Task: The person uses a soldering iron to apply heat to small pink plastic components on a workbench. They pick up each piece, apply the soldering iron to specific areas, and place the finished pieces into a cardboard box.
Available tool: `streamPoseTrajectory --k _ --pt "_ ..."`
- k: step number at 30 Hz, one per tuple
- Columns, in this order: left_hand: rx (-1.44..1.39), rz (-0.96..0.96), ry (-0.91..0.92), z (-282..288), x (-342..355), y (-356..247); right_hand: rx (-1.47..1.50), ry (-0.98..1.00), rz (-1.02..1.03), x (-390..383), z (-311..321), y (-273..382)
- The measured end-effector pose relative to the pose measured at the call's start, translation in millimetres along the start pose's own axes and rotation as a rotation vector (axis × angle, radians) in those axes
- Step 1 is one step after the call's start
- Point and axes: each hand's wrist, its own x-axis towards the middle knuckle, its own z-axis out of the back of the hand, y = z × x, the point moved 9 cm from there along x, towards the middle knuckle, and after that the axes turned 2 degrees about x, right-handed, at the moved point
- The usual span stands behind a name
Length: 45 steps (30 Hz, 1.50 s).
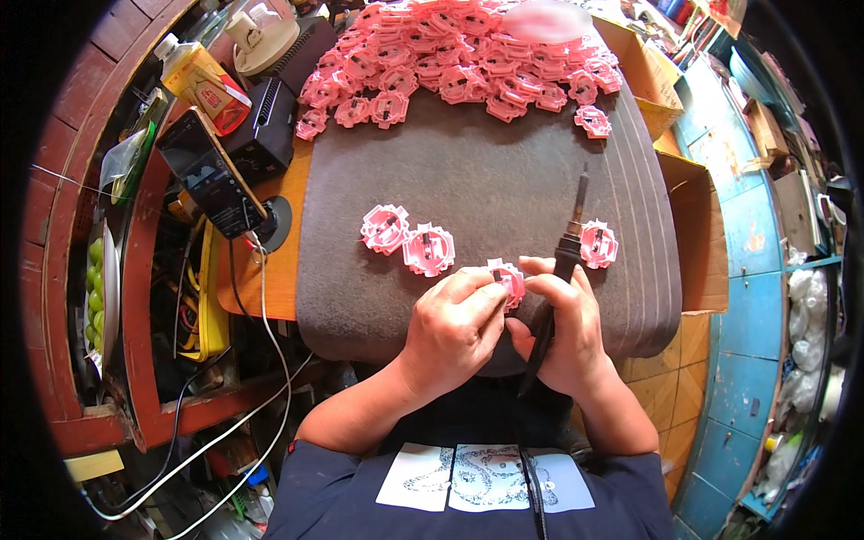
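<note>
Head: left hand [454, 322] pinches pink part [510, 284] by tabletop's [450, 171] near edge; right hand [578, 331] grips soldering iron [566, 259], tip toward far edge. Pile of pink parts [461, 83] along far edge; loose part [598, 245] toward right edge.

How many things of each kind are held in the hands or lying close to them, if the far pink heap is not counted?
Pink pieces lying on the dark work surface: 3
Pink piece in the left hand: 1
Soldering iron in the right hand: 1
Total: 5
</note>
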Motion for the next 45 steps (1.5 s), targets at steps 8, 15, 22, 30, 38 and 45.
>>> streamPoseTrajectory --k 8,15,22,30,38,45 --pt "-0.010 -0.007 0.014 -3.1 -3.2 4.2 0.021 0.110 -0.019 10.6 -12.1 -0.5" --pt "-0.063 0.001 -0.014 1.3 -5.0 4.1 0.053 0.116 -0.001 17.3 -17.3 -4.2" --pt "0.234 -0.011 -0.143 57.0 -6.5 27.1 -0.107 0.065 -0.050 15.4 -0.6 -11.7" --pt "0.234 -0.039 -0.013 31.2 -16.2 19.2 -0.060 -0.048 0.062 1.4 8.6 22.0" --pt "0.150 -0.050 0.021 26.7 -21.0 7.3 0.026 -0.011 0.108 3.5 -31.6 22.8" --pt "-0.012 0.028 -0.020 32.0 -25.1 10.9 0.101 0.003 0.067 8.6 -35.3 18.6"
